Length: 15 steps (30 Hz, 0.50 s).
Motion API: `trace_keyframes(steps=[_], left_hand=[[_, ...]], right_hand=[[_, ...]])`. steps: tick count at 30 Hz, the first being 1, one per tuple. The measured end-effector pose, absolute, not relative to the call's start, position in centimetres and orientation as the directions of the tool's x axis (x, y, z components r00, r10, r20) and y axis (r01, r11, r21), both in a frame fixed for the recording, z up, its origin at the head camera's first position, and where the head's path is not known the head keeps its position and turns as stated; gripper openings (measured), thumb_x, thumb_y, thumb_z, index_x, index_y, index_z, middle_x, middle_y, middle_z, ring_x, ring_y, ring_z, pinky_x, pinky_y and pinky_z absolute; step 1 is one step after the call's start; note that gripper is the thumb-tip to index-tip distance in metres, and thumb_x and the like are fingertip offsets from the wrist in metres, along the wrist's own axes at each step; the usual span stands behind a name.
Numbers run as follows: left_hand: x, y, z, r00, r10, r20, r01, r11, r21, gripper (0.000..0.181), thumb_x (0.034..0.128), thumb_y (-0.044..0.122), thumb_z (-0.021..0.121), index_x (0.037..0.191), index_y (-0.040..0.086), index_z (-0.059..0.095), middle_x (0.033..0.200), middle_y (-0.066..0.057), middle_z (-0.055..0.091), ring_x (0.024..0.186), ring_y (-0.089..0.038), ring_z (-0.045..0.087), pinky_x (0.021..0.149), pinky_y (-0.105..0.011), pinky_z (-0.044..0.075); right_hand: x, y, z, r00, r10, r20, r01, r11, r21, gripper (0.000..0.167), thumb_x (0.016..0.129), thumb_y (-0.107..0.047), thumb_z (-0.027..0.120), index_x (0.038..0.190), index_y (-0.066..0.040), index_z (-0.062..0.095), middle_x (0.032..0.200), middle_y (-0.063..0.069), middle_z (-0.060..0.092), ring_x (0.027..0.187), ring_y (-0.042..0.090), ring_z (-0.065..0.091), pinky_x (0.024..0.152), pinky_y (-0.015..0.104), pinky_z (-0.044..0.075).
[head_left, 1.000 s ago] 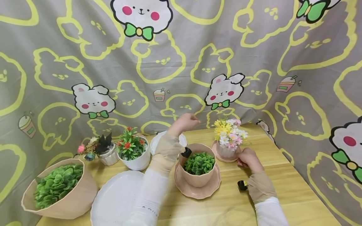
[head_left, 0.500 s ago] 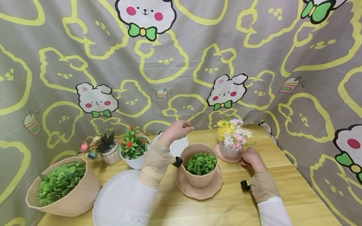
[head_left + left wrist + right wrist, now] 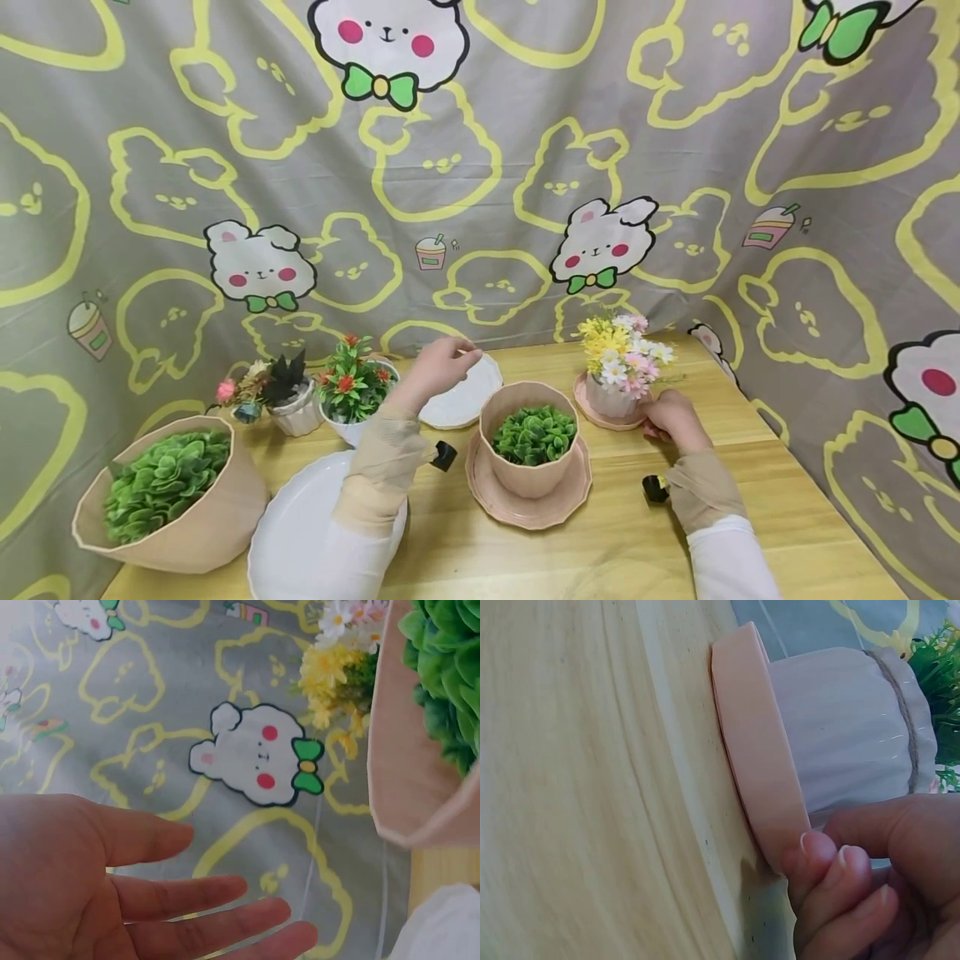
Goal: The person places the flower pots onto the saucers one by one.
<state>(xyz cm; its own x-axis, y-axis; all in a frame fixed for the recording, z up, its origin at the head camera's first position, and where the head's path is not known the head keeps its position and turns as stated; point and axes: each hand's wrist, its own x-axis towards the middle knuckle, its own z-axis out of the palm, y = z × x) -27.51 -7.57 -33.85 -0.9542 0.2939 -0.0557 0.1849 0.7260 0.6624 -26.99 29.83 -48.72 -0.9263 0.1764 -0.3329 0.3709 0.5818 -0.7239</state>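
your right hand (image 3: 673, 417), right of center in the head view, has curled fingers pinching the edge of the small pink saucer (image 3: 754, 735). in it stands a white ribbed pot (image 3: 847, 727), twine round its neck, full of yellow, white and pink flowers (image 3: 626, 354).

your left hand (image 3: 442, 367), mid-frame, holds nothing; fingers extended, thumb spread in the left wrist view. in the head view it overlaps the small white plate (image 3: 459, 406).

between your arms: pink pot (image 3: 528, 482) with green leaves (image 3: 534, 435) inside, sitting in the larger pink saucer (image 3: 528, 514).

further out, left of frame: white round pot (image 3: 348, 431) holding a red-flowered plant (image 3: 352, 379), partly behind your left sleeve; beside it, small white pot (image 3: 297, 414) with dark leaves (image 3: 285, 379). lower left: big pink pot (image 3: 195, 537), leafy greens (image 3: 165, 483) inside; large white plate (image 3: 300, 529) just right of it, partly under your left arm.
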Motion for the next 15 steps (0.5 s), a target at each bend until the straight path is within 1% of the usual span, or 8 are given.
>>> trace_keyframes(steps=[4, 7, 10, 15], left_hand=[[-26.9, -8.9, -34.3, -0.961, 0.265, -0.081, 0.153, 0.752, 0.641, 0.033, 0.1001, 0.022, 0.051, 0.126, 0.005, 0.061, 0.113, -0.016, 0.069, 0.089, -0.023, 0.07, 0.076, -0.036, 0.054], [-26.5, -9.8, -35.0, -0.959, 0.263, -0.108, 0.139, 0.764, 0.63, 0.031, 0.0986, 0.016, 0.051, 0.125, 0.003, 0.061, 0.109, -0.016, 0.07, 0.087, -0.023, 0.069, 0.074, -0.035, 0.053], [-26.2, -10.4, -35.9, -0.956, 0.263, -0.13, 0.124, 0.762, 0.635, 0.03, 0.097, 0.012, 0.051, 0.123, 0.001, 0.062, 0.106, -0.016, 0.07, 0.085, -0.023, 0.07, 0.072, -0.033, 0.053], [-26.2, -11.1, -37.8, -0.957, 0.251, -0.144, 0.105, 0.764, 0.636, 0.03, 0.094, 0.009, 0.052, 0.12, 0.0, 0.063, 0.098, -0.015, 0.072, 0.079, -0.02, 0.069, 0.066, -0.03, 0.052]], right_hand=[[-27.0, 30.1, -48.6, -0.927, 0.181, -0.327, 0.369, 0.584, -0.723, 0.039, 0.094, -0.02, 0.046, 0.063, -0.004, 0.064, 0.047, -0.002, 0.056, 0.043, 0.009, 0.053, 0.046, 0.023, 0.044], [-27.0, 30.4, -48.6, -0.929, 0.187, -0.32, 0.366, 0.592, -0.718, 0.04, 0.094, -0.021, 0.046, 0.062, -0.006, 0.064, 0.047, -0.002, 0.056, 0.042, 0.01, 0.051, 0.046, 0.024, 0.043], [-27.1, 30.8, -48.6, -0.929, 0.186, -0.319, 0.365, 0.595, -0.716, 0.039, 0.094, -0.021, 0.046, 0.063, -0.006, 0.064, 0.048, -0.002, 0.057, 0.042, 0.01, 0.05, 0.046, 0.025, 0.043], [-27.3, 31.5, -48.5, -0.927, 0.188, -0.326, 0.37, 0.608, -0.703, 0.04, 0.094, -0.022, 0.045, 0.062, -0.007, 0.064, 0.048, -0.002, 0.057, 0.042, 0.01, 0.05, 0.047, 0.025, 0.044]])
